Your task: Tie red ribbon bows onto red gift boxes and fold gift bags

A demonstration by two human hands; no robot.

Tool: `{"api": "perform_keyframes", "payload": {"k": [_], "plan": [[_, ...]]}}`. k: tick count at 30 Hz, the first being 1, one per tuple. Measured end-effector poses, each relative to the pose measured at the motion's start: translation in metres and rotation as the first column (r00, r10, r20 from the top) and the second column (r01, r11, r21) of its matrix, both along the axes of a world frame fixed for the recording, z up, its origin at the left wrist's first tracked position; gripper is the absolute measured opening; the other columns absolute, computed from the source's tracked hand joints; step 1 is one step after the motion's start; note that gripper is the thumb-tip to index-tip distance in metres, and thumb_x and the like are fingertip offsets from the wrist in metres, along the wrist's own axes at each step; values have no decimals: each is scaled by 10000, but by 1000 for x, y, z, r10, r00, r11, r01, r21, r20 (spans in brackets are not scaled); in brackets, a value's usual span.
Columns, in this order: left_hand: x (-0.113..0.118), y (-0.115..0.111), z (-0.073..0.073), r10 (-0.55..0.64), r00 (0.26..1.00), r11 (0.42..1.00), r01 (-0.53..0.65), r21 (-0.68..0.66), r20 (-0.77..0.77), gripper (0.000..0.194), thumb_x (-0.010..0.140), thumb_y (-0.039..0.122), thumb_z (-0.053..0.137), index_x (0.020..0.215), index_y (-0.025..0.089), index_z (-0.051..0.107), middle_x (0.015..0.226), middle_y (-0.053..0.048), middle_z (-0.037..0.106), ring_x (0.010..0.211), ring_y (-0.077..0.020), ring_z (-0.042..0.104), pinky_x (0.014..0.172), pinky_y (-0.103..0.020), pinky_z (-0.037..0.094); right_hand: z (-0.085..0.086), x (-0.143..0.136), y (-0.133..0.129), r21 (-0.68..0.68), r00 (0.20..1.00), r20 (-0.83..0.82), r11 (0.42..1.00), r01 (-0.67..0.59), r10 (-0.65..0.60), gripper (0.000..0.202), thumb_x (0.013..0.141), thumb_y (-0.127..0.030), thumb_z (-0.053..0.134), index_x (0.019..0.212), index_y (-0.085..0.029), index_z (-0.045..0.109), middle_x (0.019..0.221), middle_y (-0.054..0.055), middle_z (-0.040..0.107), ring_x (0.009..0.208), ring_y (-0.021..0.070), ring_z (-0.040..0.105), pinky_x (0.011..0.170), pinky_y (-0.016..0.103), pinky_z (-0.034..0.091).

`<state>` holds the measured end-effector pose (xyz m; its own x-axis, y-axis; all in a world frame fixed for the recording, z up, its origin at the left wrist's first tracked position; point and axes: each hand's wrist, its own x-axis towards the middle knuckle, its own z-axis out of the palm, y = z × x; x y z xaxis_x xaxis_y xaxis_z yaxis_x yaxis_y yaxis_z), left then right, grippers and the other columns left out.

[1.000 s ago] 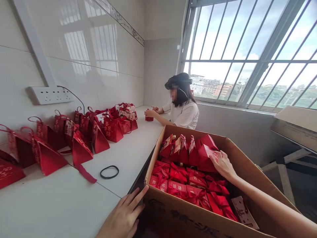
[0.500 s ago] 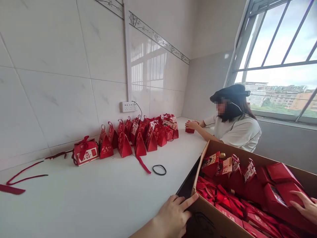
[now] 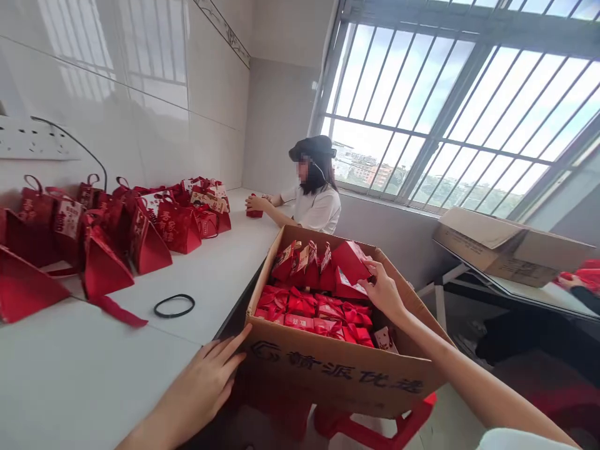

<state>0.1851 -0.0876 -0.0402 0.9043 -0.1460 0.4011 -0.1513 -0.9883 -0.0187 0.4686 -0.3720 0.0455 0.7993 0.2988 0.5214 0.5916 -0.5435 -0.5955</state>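
Note:
An open cardboard box [image 3: 337, 384] holds rows of red gift boxes with ribbons [image 3: 300, 303]. My left hand [image 3: 206, 381] rests against the box's near left corner, fingers extended and holding nothing. Inside the box, my right hand [image 3: 382, 290] grips the edge of a plain red box [image 3: 351, 261] between thumb and fingers. This red box is tilted above another one at the far right of the rows. Beside it stand several triangular red boxes with tags [image 3: 285, 262].
More triangular red boxes [image 3: 152, 240] stand on the white table [image 3: 197, 275] at left, near a black elastic loop [image 3: 174, 305]. A person [image 3: 321, 203] sits at the far end. Another cardboard box [image 3: 497, 250] lies at right, near a second person's hand [image 3: 569, 281]. A red stool [image 3: 407, 431] is under the box.
The view has turned right. My right hand has moved from lying open on the red boxes to gripping one, which is now tilted. My left hand stays at the box's corner.

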Motion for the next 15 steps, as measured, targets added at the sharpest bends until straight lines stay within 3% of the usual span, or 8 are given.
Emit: {"api": "perform_keyframes", "payload": {"k": [3,6,9,11,13,15], "plan": [[1,1,-3,-16,1000,999,16,29,-9,428,772,40,415,1074,217,662,1425,-56,452,1103,-223,584,910,-365,466,6,-54,4,101,985,47,981,-168,164,400,754,-226,615,1147,-219,541,1179,75,656,1074,223,628,875,390,537],[1,1,-3,-20,1000,1000,20,-2,-23,429,791,56,412,1134,209,622,1445,-66,423,1144,-216,564,945,-365,448,10,-97,14,20,907,257,936,-350,334,357,799,-181,602,1152,-228,568,1194,75,651,1120,224,604,898,397,539],[-1,-2,1,-17,999,999,16,-48,-32,455,804,66,415,1217,196,554,1434,-75,437,1160,-211,554,971,-366,434,11,-120,25,-264,615,527,801,-537,587,349,858,-93,497,1172,-218,584,1220,72,632,1256,216,478,989,384,481],[-3,-4,7,-13,998,997,8,-83,-59,487,793,59,429,1249,202,524,1365,-69,518,1149,-212,558,975,-362,435,11,-129,34,-453,412,557,680,-577,721,357,898,-101,416,1195,-200,588,1173,71,653,1225,194,506,983,329,481],[-5,-7,12,-11,996,992,0,-125,-86,477,784,66,459,1230,217,538,1227,-55,620,1110,-217,575,975,-366,440,10,-134,44,-561,282,526,577,-594,802,375,923,-118,356,1216,-184,582,1113,69,677,1141,174,579,974,289,478],[-7,-10,16,-16,996,988,2,-152,-91,420,789,97,492,1179,232,574,1119,-42,665,1066,-220,589,974,-372,444,8,-136,53,-584,190,523,511,-631,831,392,925,-115,337,1233,-180,571,1068,62,691,1068,166,628,979,278,466]]}}
